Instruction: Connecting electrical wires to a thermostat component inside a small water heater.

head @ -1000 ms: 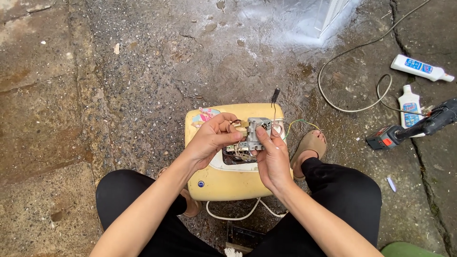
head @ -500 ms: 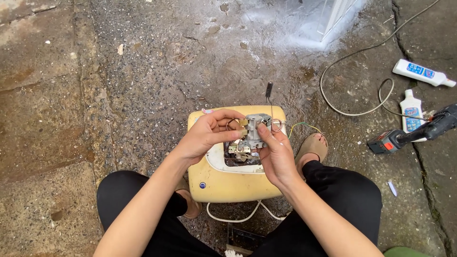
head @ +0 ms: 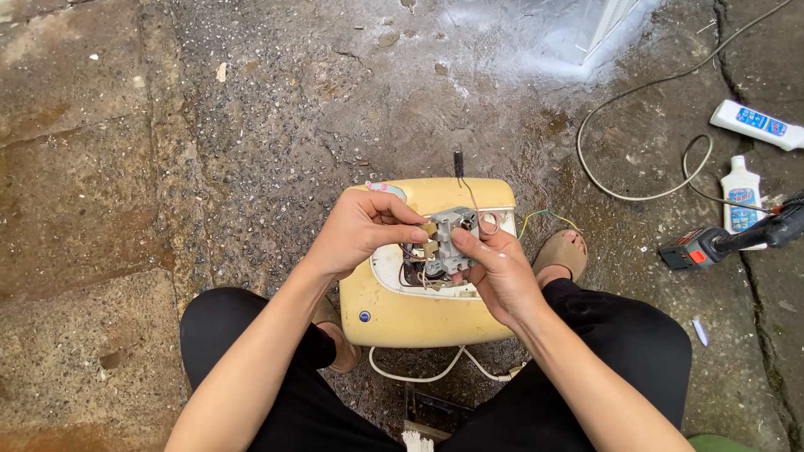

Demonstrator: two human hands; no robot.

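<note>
Hands meet over the open middle of a yellowed plastic appliance housing (head: pixel 419 314) that lies flat on the wet concrete floor (head: pixel 276 109), between the person's knees. The left hand (head: pixel 360 234) has its fingers curled, and thumb and forefinger pinch a small brass-coloured part (head: pixel 430 228) at the edge of a grey electrical component (head: pixel 454 238). The right hand (head: pixel 494 272) grips this grey component from below and from its right side, lifted a little above the opening — thin wires (head: pixel 419 272) run from it down into the housing.

As a judgement: the cover is already off and the inner component is pulled up, but it is not free, because the wires look connected. Whether the brass part is going on or coming off, I cannot tell.

A green-yellow wire (head: pixel 544 216) comes out at the right far corner of the housing, and a white cable (head: pixel 414 372) leaves its near edge. Well apart, toward the right edge of the floor, lie a cordless drill (head: pixel 712 243) with red trim, two white bottles (head: pixel 741 192) and a loose grey cable (head: pixel 636 159).
</note>
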